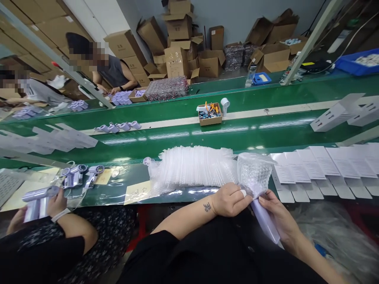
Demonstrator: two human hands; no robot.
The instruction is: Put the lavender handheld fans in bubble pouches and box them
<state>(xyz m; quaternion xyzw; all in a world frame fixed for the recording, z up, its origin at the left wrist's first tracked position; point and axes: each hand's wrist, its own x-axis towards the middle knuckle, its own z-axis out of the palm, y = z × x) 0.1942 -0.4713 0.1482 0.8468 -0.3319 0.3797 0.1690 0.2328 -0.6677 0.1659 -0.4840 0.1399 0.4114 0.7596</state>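
Note:
A clear bubble-wrap bag (255, 169) covers the upper end of a lavender hair-dryer-shaped device (268, 225). The device's smooth handle sticks out below the bag, tilted down to the right. My left hand (232, 200) is closed, pinching the bag's edge at the handle. Wrapped round the handle from the right is my right hand (276, 213), its thumb near the bag's opening. Fingers hide part of where bag and handle meet. Just left of my hands, a long row of bubble-wrap bags (195, 167) stands packed together on the bench.
White boxes (322, 169) with open flaps line the bench at right. Several lavender devices (78, 171) lie at left, beside a co-worker's hands (57, 203) holding another. A small carton (210, 114) of parts sits on the ledge ahead. Plastic bags (334, 236) lie low at right.

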